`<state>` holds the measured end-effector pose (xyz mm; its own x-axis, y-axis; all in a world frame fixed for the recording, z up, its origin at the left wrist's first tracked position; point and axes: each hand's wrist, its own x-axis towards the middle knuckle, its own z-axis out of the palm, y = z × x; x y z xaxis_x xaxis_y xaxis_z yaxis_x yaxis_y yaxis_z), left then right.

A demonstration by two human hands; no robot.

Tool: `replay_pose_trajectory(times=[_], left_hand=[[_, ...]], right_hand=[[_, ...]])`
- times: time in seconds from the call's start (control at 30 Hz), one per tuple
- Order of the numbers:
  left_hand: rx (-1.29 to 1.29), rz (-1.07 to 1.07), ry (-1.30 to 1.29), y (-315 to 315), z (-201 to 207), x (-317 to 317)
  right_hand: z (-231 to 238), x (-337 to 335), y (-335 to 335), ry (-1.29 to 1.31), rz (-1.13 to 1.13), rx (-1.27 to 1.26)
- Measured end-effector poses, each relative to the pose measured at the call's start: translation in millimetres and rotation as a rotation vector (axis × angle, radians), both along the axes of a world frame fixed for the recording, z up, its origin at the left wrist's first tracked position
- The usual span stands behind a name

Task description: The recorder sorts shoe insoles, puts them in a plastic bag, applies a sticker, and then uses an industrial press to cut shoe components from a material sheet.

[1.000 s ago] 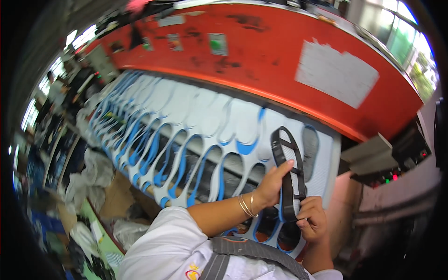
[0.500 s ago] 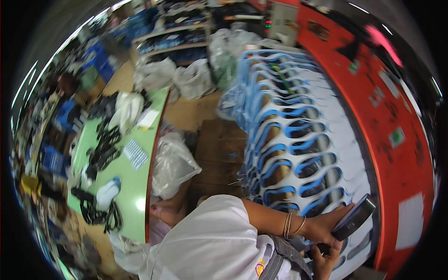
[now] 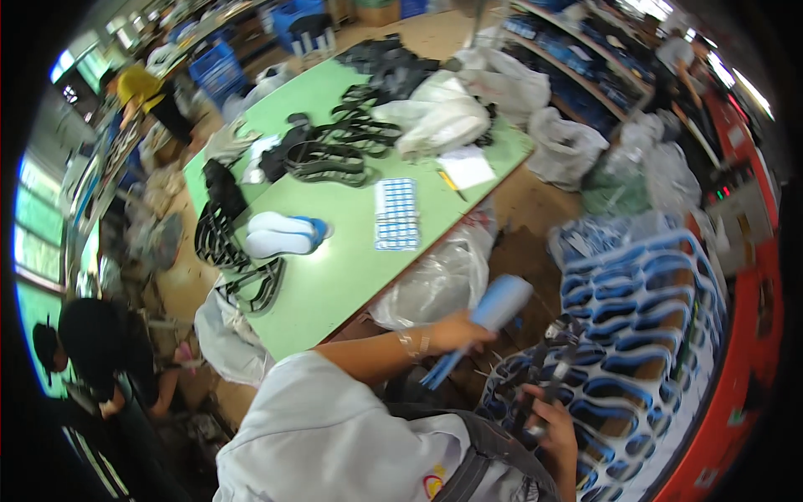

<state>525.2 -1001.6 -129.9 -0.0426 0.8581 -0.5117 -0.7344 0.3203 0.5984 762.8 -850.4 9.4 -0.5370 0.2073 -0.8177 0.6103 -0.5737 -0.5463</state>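
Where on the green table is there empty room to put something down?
The green table is bare in its near part, between the white insoles, the blue sticker sheet and the near edge. The far end is crowded with black shoe parts and white bags.

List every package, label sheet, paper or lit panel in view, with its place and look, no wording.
Label sheet: flat on the green table, rectangular, white with rows of blue stickers.
White paper: near the table's far edge, plain rectangle.
Clear plastic bags: on the floor beside the table, crumpled.
Control panel: on the machine at right, small red and green lights.
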Motion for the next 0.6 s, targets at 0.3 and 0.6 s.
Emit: replay_pose_trajectory(times=[0.3,0.6], left_hand=[[-0.726,0.965,-0.076,-215,-38,-17],[-0.819,1.227,0.199,-249,-33,16]], right_hand=[[-203,-256,-53,0.165,1.285,0.557],[-316,-440,-159,0.303,1.387,1.071]])
